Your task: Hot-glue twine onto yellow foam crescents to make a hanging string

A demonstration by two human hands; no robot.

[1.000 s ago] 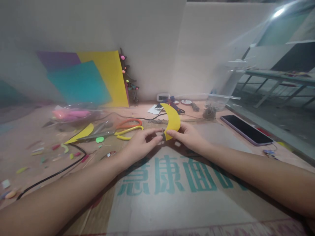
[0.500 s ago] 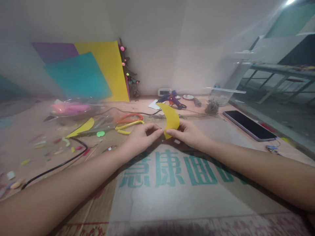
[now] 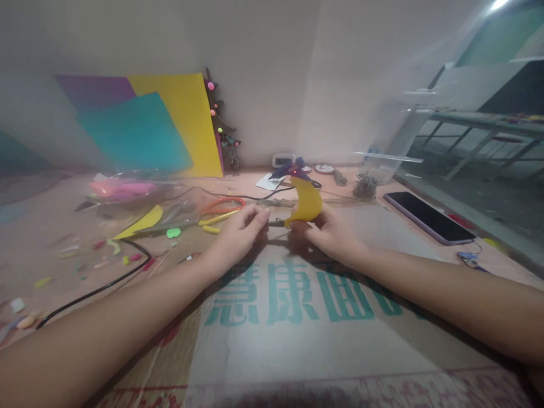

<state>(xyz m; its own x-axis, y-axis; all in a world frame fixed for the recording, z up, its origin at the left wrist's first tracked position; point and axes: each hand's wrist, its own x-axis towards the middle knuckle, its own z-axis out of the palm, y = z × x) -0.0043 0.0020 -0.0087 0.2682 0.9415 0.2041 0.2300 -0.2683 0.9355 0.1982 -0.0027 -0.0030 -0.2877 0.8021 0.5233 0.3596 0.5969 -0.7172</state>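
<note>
Above the middle of the table, my right hand point(image 3: 325, 229) pinches a yellow crescent-shaped sheet piece point(image 3: 309, 201) by its lower part. My left hand point(image 3: 246, 229) is closed, thumb against fingers, just left of the crescent and apart from it. Between the two hands runs a short dark strand point(image 3: 277, 223), from my left fingertips to the crescent's lower tip; its exact kind is too small to tell. Behind the crescent, partly covered by it, lies a dark blue glue gun point(image 3: 283, 170) with a small red light.
Scissors with orange and yellow handles point(image 3: 223, 205) and another yellow cut piece point(image 3: 142, 222) lie left, among scattered scraps and a black cable point(image 3: 110, 289). Coloured sheets point(image 3: 136, 133) lean on the wall. A phone point(image 3: 427, 217) lies right, a twine bundle point(image 3: 365, 186) behind.
My right hand has shifted slightly right with the crescent, which has tilted. My left hand has drawn a little left, widening the gap, where the dark strand now shows.
</note>
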